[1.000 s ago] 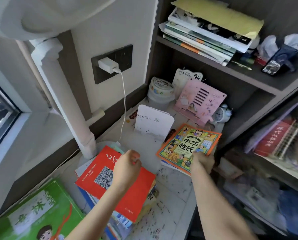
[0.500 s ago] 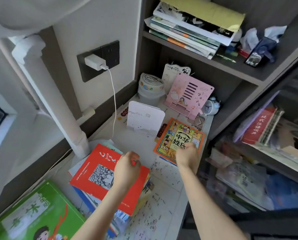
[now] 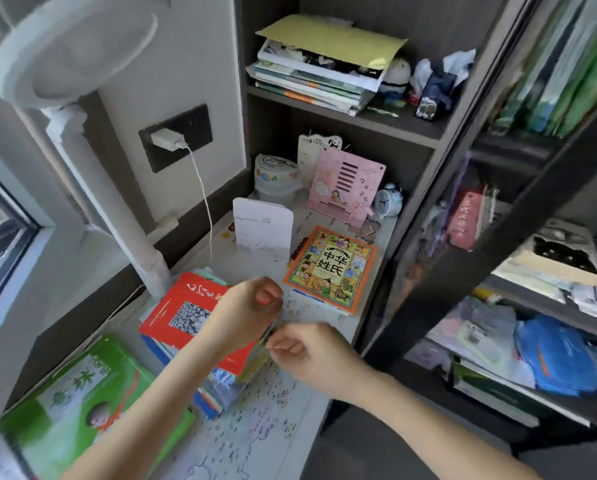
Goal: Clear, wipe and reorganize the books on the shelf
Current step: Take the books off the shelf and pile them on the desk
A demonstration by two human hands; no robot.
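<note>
Looking down through the head camera, I saw two bare hands close together at the right edge of a pile of books on a desk.

The left hand (image 3: 252, 306) lay with curled fingers on the right edge of a red paperback book with a black-and-white photo panel (image 3: 182, 306), which topped a stack of thin colourful books (image 3: 220, 389); I could not tell whether it gripped. The right hand (image 3: 310, 355), just beside it, pinched that stack's right edge. An orange-bordered illustrated picture book (image 3: 331, 268) lay flat behind the hands, apart from the stack, on the white map-printed desk top (image 3: 272, 417). A large green-covered book (image 3: 82, 393) lay at the near left. A flat pile of books under a yellow envelope (image 3: 310, 84) sat on the dark wooden shelf (image 3: 404, 128) above.
</note>
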